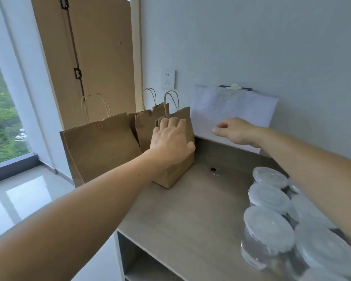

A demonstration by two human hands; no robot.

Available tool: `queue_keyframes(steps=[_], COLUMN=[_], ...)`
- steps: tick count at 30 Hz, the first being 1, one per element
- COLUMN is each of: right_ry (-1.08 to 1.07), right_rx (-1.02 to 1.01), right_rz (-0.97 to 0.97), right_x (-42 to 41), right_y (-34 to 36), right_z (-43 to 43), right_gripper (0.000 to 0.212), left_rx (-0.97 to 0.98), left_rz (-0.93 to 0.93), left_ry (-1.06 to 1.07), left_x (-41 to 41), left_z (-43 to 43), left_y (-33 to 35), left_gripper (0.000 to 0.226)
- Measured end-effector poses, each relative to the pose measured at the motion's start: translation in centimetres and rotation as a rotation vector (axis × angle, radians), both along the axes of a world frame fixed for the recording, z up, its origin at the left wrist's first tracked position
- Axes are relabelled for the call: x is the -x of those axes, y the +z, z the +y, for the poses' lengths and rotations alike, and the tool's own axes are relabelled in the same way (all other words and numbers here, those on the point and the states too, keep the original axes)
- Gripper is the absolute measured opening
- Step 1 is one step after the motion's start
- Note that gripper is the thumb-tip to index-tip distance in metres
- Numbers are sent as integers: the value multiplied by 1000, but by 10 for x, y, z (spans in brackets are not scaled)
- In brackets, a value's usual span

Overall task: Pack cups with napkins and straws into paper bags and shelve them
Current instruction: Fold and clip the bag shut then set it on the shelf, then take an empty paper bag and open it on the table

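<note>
Three brown paper bags with twisted handles stand at the back left of the wooden shelf top (pixel 190 209). My left hand (pixel 170 140) grips the nearest small bag (pixel 176 171), fingers over its folded top and thumb on its right side. A second small bag (pixel 148 124) stands just behind it. A larger bag (pixel 101 151) with a paper clip on its rim stands to the left. My right hand (pixel 235 130) hovers to the right of the bags, fingers relaxed and holding nothing. Several clear lidded cups (pixel 270 230) are clustered at the right.
A white sheet of paper (pixel 231 110) leans against the wall behind my right hand. A small round black object (pixel 213 169) lies on the shelf top. An open compartment (pixel 142 260) sits below the top. A tall cardboard panel (pixel 93 57) stands behind the bags.
</note>
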State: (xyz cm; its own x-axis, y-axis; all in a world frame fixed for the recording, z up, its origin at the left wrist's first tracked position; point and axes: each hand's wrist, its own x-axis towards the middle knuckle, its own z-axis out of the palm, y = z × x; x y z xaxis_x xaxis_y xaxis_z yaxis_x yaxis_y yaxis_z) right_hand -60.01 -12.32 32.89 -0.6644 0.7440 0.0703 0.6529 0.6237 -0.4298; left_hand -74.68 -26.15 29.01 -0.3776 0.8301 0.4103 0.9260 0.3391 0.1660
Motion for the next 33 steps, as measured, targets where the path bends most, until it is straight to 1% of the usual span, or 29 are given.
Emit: queue_keyframes(steps=[3, 6, 10, 14, 18, 21, 27, 33], right_ry=[-20, -78, -192, -315, -434, -532, -724, -874], right_rx=[-104, -124, -153, -116, -96, -49, 58, 161], right_rz=[-171, -236, -222, -149, -96, -51, 66, 120], right_x=[-57, -117, -199, -288, -389, -472, -616, -698], right_y=[3, 5, 2, -11, -33, -51, -102, -181], right_z=[-30, -53, -76, -90, -94, -101, -116, -128], right_gripper=[53, 59, 57, 55, 57, 58, 58, 53], left_rx=[123, 192, 215, 225, 235, 270, 401, 596], left_rz=[-26, -58, -56, -9, 50, 72, 101, 41], left_ry=[-135, -233, -344, -444, -540, -603, -712, -813], left_x=[-43, -90, -152, -226, -323, -410, -562, -664], left_z=[-1, -1, -2, 5, 24, 39, 64, 80], left_y=[1, 0, 7, 22, 30, 23, -29, -133], left_gripper=[67, 70, 71, 65, 73, 76, 76, 74])
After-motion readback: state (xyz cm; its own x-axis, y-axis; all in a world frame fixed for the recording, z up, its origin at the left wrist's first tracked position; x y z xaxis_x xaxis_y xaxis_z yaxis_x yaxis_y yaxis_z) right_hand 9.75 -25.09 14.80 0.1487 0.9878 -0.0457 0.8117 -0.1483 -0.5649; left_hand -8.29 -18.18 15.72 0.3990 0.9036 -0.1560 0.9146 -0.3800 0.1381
